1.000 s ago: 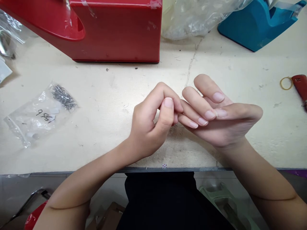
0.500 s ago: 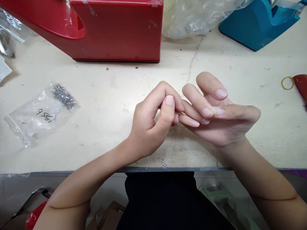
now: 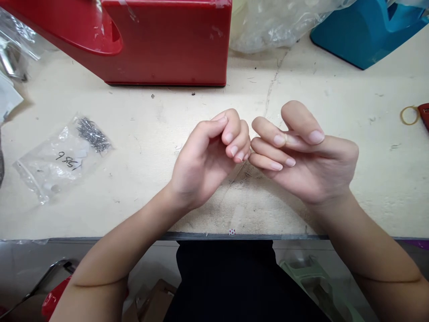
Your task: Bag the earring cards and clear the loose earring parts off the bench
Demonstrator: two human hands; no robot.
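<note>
My left hand [image 3: 208, 158] is above the table with its palm turned up. Its fingers are curled in, the thumb lies against the index finger, and nothing shows in the palm. Close beside it, my right hand [image 3: 308, 161] also has its palm up. The right thumb presses against a bent finger in a pinch; anything between them is too small or hidden to make out. The curled fingertips of the left hand come up to the fingers of the right, touching or nearly so.
A red tape dispenser [image 3: 167, 49] stands at the back, with a clear plastic bag [image 3: 278, 27] and a blue tape dispenser [image 3: 362, 36] to its right. Left lies a zip bag [image 3: 50, 165] of small metal pieces. A yellow ring [image 3: 409, 115] lies far right; a speckled scrap [image 3: 232, 231] is near the front edge.
My left hand has turned its palm upward and drawn slightly left, letting go of the right hand's fingers. The right index finger has bent down further. The view has shifted slightly.
</note>
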